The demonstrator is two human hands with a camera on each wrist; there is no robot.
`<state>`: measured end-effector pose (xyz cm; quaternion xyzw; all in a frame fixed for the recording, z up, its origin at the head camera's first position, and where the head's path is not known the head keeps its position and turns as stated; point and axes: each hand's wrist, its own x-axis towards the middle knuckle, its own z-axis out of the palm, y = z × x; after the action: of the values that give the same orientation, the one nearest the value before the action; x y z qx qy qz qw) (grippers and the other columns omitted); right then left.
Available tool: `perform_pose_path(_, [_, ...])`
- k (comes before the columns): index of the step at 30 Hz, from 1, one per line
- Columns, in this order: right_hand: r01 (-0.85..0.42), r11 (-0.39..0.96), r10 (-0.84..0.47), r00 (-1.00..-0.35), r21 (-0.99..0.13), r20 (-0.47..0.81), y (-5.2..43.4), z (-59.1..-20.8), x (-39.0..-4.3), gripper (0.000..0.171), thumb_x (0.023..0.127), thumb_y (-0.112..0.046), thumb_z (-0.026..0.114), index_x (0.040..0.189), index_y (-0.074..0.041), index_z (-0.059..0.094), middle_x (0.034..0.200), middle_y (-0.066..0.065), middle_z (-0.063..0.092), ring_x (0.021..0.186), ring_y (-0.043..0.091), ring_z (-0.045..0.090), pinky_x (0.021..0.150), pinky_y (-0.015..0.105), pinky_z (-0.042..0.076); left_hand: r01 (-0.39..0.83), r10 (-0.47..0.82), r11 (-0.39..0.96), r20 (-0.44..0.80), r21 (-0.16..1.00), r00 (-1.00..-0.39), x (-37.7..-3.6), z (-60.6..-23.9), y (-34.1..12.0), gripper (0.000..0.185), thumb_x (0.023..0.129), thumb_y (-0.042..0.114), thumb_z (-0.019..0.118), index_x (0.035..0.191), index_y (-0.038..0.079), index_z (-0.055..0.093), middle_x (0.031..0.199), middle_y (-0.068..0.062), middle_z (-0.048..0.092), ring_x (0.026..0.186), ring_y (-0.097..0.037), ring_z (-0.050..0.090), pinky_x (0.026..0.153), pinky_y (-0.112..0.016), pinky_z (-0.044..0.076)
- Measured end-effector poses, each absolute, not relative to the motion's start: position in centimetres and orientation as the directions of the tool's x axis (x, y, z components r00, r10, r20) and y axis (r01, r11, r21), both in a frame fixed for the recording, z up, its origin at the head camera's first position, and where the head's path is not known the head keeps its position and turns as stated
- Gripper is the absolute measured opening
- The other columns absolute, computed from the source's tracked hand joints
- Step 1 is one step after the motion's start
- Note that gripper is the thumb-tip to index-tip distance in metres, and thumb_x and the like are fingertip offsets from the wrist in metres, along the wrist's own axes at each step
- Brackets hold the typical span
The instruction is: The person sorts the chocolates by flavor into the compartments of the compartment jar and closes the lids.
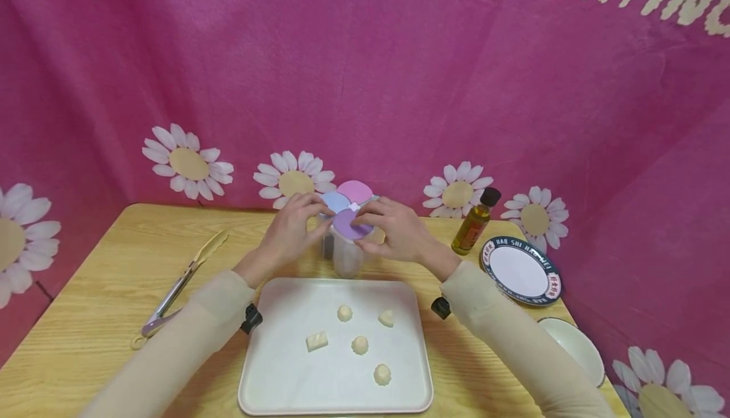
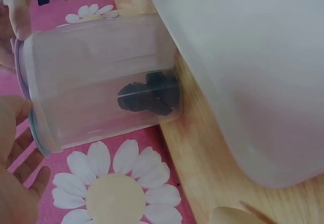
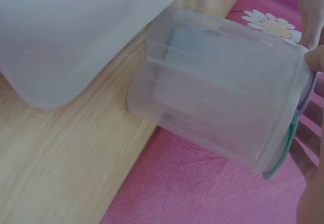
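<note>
A clear, sectioned plastic storage container (image 2: 101, 57) stands just behind the white tray. Its petal-shaped lid (image 1: 355, 191) has pink, blue, purple and green parts. In the head view my left hand (image 1: 293, 228) grips the lid's left side, thumb and fingers spread around the edge. My right hand (image 1: 396, 228) holds the lid from the right, its fingertips over the purple petal (image 1: 349, 225) and its thumb lower at the rim. Dark pieces (image 2: 147, 95) lie in one section of the container, seen in the left wrist view.
Several pale, small pieces of food (image 1: 360, 345) lie on the white tray (image 1: 331, 396). Tongs (image 1: 177, 288) rest at the left of the table. At the right are an oil bottle (image 1: 473, 225), a dark-rimmed plate (image 1: 519, 272) and a white bowl (image 1: 573, 348).
</note>
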<state>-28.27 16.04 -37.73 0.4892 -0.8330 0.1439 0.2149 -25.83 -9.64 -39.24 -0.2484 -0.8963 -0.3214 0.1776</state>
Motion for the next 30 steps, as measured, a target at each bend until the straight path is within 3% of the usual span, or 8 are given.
perform_pose_path(10, [-0.886, 0.460, -0.767, -0.364, 0.058, 0.529, 15.9, -38.0, -28.9, 0.025, 0.085, -0.033, 0.079, 0.103, -0.015, 0.081, 0.107, 0.003, 0.077, 0.094, 0.018, 0.070, 0.073, 0.030, 0.060, 0.561, 0.324, 0.671, 0.488, 0.485, -0.810, -26.0, -39.2, -9.6, 0.015, 0.096, 0.017, 0.077, 0.108, 0.008, 0.079, 0.118, -0.008, 0.071, 0.112, -0.027, 0.059, 0.098, -0.044, 0.053])
perform_pose_path(30, [-0.904, 0.424, -0.740, -0.309, 0.058, 0.597, 16.1, -37.4, -29.5, 0.022, 0.082, -0.027, 0.079, 0.098, -0.012, 0.082, 0.099, 0.008, 0.079, 0.082, 0.019, 0.075, 0.060, 0.029, 0.058, 0.592, 0.370, 0.690, 0.500, 0.417, -0.783, -26.5, -38.9, -9.7, 0.012, 0.096, 0.016, 0.077, 0.105, 0.009, 0.079, 0.115, -0.008, 0.073, 0.109, -0.027, 0.061, 0.095, -0.043, 0.055])
